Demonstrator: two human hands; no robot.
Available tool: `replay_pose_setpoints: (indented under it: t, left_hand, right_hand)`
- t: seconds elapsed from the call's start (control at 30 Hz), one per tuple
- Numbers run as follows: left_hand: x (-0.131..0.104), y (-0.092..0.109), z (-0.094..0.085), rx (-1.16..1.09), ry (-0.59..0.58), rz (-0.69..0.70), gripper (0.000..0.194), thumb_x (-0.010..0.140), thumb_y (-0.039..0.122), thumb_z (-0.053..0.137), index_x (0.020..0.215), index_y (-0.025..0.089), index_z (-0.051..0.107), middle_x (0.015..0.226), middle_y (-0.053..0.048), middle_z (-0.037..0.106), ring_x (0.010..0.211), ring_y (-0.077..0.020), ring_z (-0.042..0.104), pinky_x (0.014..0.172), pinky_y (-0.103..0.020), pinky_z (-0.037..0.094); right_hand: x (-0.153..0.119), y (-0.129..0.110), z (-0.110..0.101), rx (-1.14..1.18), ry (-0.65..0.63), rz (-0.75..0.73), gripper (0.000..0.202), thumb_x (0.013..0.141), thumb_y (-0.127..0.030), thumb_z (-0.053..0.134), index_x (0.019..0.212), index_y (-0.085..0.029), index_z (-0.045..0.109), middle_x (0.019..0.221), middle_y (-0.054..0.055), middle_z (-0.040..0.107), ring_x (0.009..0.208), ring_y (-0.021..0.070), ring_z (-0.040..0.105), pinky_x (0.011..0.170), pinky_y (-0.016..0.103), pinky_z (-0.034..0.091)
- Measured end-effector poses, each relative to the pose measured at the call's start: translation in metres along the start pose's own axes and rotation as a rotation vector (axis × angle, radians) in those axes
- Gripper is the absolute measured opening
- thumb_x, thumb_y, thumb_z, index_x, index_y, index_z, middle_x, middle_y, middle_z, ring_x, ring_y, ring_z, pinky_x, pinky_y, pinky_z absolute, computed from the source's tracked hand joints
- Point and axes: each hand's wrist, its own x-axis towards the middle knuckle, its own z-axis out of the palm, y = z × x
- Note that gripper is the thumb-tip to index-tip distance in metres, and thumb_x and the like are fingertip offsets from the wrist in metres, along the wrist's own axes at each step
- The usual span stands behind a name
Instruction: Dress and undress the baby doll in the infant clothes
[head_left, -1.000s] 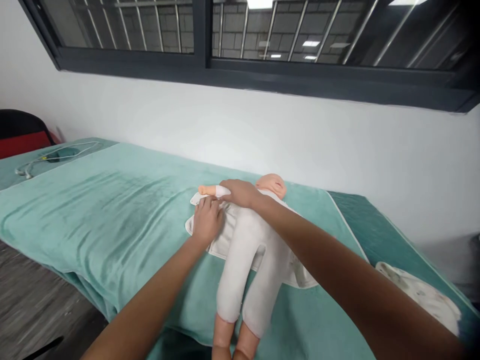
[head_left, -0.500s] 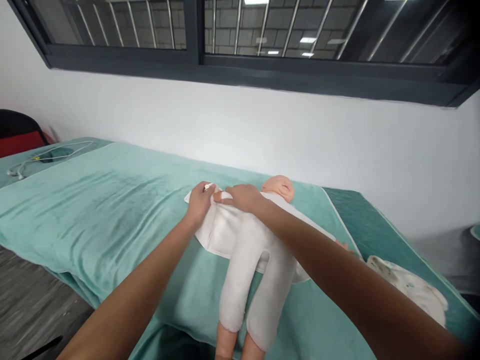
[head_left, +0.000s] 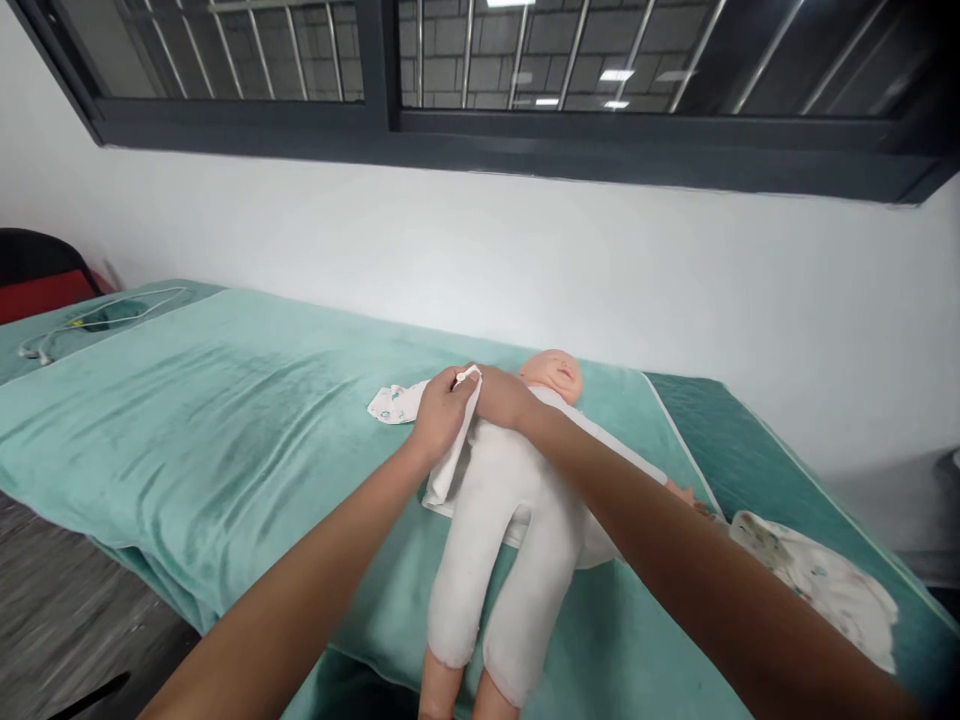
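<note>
A baby doll (head_left: 517, 455) lies on its back on the green bedcover, its head toward the wall and lower legs bare. It wears white leggings (head_left: 459, 580). A white shirt (head_left: 442, 480) lies open around its torso, with a patterned sleeve (head_left: 393, 404) spread to the left. My left hand (head_left: 444, 408) is closed, pinching the shirt's lifted edge, where a small white fastener shows by the thumb. Close beside it, my right hand (head_left: 504, 397) is bent over the doll's upper body near the head; its fingers are mostly hidden behind the raised cloth.
A crumpled patterned white cloth (head_left: 817, 580) lies at the right on the bed (head_left: 247, 400). White cables (head_left: 105, 318) rest at the far left corner, near a red and black chair (head_left: 37, 270). The wall and a barred window (head_left: 480, 150) stand behind.
My left hand has moved right with the shirt's edge, lifting it up next to my right hand. The patterned sleeve now shows at the left. My right hand's fingers have become hidden.
</note>
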Motion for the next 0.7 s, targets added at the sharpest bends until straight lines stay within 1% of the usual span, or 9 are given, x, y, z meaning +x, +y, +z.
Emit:
replay_pose_setpoints:
  t: [0.03, 0.1, 0.17, 0.23, 0.33, 0.43, 0.5, 0.63, 0.7]
  left_hand:
    - [0.000, -0.001, -0.003, 0.011, 0.009, -0.011, 0.031, 0.090, 0.046, 0.054, 0.078, 0.018, 0.060, 0.075, 0.001, 0.057, 0.074, -0.0151, 0.052, 0.069, -0.026, 0.038]
    - [0.001, -0.004, -0.010, 0.050, 0.033, -0.038, 0.032, 0.090, 0.047, 0.053, 0.075, 0.019, 0.058, 0.071, 0.002, 0.053, 0.071, -0.0145, 0.048, 0.067, -0.027, 0.035]
    - [0.004, -0.008, -0.015, 0.076, 0.049, -0.064, 0.032, 0.089, 0.046, 0.052, 0.076, 0.019, 0.060, 0.072, 0.002, 0.052, 0.070, -0.0146, 0.046, 0.066, -0.027, 0.034]
    - [0.006, -0.012, -0.017, 0.079, 0.053, -0.091, 0.030, 0.089, 0.045, 0.052, 0.079, 0.019, 0.061, 0.074, 0.001, 0.053, 0.071, -0.0148, 0.046, 0.066, -0.027, 0.034]
    - [0.011, -0.015, -0.017, 0.058, 0.057, -0.145, 0.028, 0.087, 0.045, 0.054, 0.078, 0.019, 0.059, 0.074, 0.001, 0.052, 0.070, -0.0145, 0.045, 0.065, -0.026, 0.034]
    - [0.015, -0.011, -0.017, 0.031, 0.065, -0.164, 0.026, 0.086, 0.043, 0.056, 0.076, 0.019, 0.058, 0.074, 0.002, 0.052, 0.070, -0.0139, 0.045, 0.065, -0.026, 0.034]
    - [0.018, -0.006, -0.019, 0.039, 0.067, -0.159, 0.025, 0.085, 0.043, 0.056, 0.077, 0.019, 0.059, 0.074, 0.002, 0.053, 0.070, -0.0137, 0.046, 0.065, -0.026, 0.035]
    - [0.023, 0.004, -0.022, 0.076, 0.031, -0.179, 0.028, 0.085, 0.046, 0.057, 0.079, 0.019, 0.061, 0.074, 0.002, 0.056, 0.069, -0.0139, 0.048, 0.065, -0.026, 0.037]
    - [0.025, 0.007, -0.022, 0.089, 0.010, -0.182, 0.029, 0.084, 0.047, 0.057, 0.081, 0.019, 0.062, 0.076, 0.001, 0.057, 0.070, -0.0144, 0.050, 0.065, -0.026, 0.039]
  right_hand:
    - [-0.013, 0.005, -0.007, 0.003, 0.035, -0.006, 0.025, 0.094, -0.033, 0.059, 0.113, -0.018, 0.064, 0.116, 0.009, 0.067, 0.105, 0.0251, 0.063, 0.092, 0.038, 0.050]
    - [-0.049, 0.017, -0.020, -0.002, 0.227, 0.043, 0.029, 0.095, -0.032, 0.052, 0.119, -0.018, 0.060, 0.124, 0.012, 0.064, 0.113, 0.0267, 0.059, 0.096, 0.038, 0.046]
    - [-0.092, 0.031, -0.029, -0.072, 0.408, 0.268, 0.031, 0.096, -0.037, 0.045, 0.116, -0.016, 0.058, 0.118, 0.015, 0.065, 0.112, 0.0295, 0.058, 0.093, 0.040, 0.044]
    - [-0.130, 0.043, -0.031, -0.131, 0.305, 0.498, 0.041, 0.098, -0.047, 0.039, 0.113, -0.014, 0.058, 0.107, 0.018, 0.067, 0.100, 0.0324, 0.063, 0.083, 0.041, 0.045]
    - [-0.163, 0.050, -0.026, -0.022, 0.160, 0.608, 0.051, 0.099, -0.051, 0.032, 0.125, -0.014, 0.054, 0.106, 0.018, 0.071, 0.101, 0.0343, 0.066, 0.083, 0.042, 0.045]
    - [-0.164, 0.046, -0.018, 0.233, 0.186, 0.588, 0.060, 0.098, -0.055, 0.034, 0.144, -0.017, 0.041, 0.120, 0.016, 0.070, 0.112, 0.0302, 0.066, 0.090, 0.040, 0.047]
    - [-0.156, 0.040, -0.013, 0.285, 0.244, 0.520, 0.066, 0.096, -0.057, 0.040, 0.149, -0.018, 0.036, 0.130, 0.016, 0.066, 0.118, 0.0289, 0.063, 0.096, 0.041, 0.047]
    - [-0.138, 0.024, -0.011, 0.032, 0.328, 0.234, 0.060, 0.099, -0.049, 0.042, 0.147, -0.012, 0.043, 0.140, 0.018, 0.058, 0.132, 0.0311, 0.051, 0.108, 0.045, 0.039]
    - [-0.131, 0.016, -0.016, -0.119, 0.305, 0.177, 0.054, 0.101, -0.044, 0.039, 0.142, -0.011, 0.048, 0.136, 0.018, 0.061, 0.130, 0.0325, 0.051, 0.107, 0.046, 0.038]
